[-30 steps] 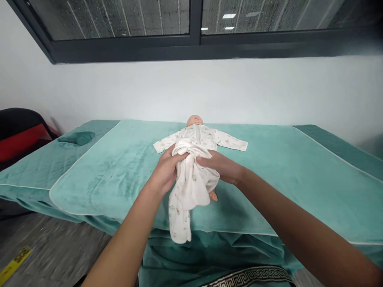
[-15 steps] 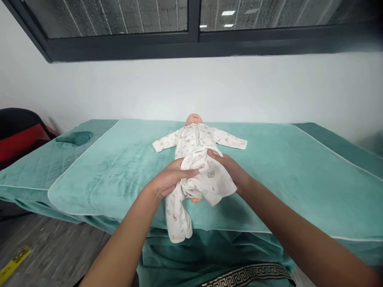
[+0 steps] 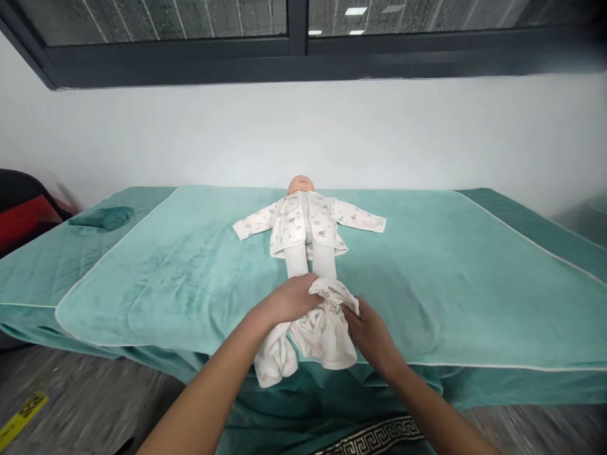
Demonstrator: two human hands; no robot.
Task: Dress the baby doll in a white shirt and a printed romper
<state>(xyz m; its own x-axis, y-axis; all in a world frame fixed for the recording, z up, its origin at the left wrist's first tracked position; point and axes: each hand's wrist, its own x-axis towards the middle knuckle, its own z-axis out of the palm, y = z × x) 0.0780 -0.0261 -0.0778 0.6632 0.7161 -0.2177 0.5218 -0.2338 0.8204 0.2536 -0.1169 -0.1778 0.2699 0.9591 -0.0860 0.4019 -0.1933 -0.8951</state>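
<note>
A baby doll (image 3: 300,184) lies on its back, head toward the wall, arms spread in a white printed jacket (image 3: 287,221). Below the jacket hem its white-covered legs (image 3: 324,260) show; the feet are hidden behind my hands and cloth. White printed baby pants (image 3: 327,341) are bunched around the lower legs, one pant leg hanging at the bed's near edge. My left hand (image 3: 293,298) is closed on the waistband from the left. Gripping the waistband's right side, my right hand (image 3: 370,332) has its fingers partly tucked in the fabric.
The doll rests on a bed with a green plush cover (image 3: 450,278). A face hole (image 3: 102,218) is at the bed's left end. Behind stand a white wall (image 3: 190,133) and a dark window frame (image 3: 190,66). A red and black object (image 3: 28,212) is at far left.
Both hands have drawn the pants from the doll's waist down toward the near edge, baring the jacket hem and white-covered legs. The camera view has shifted slightly.
</note>
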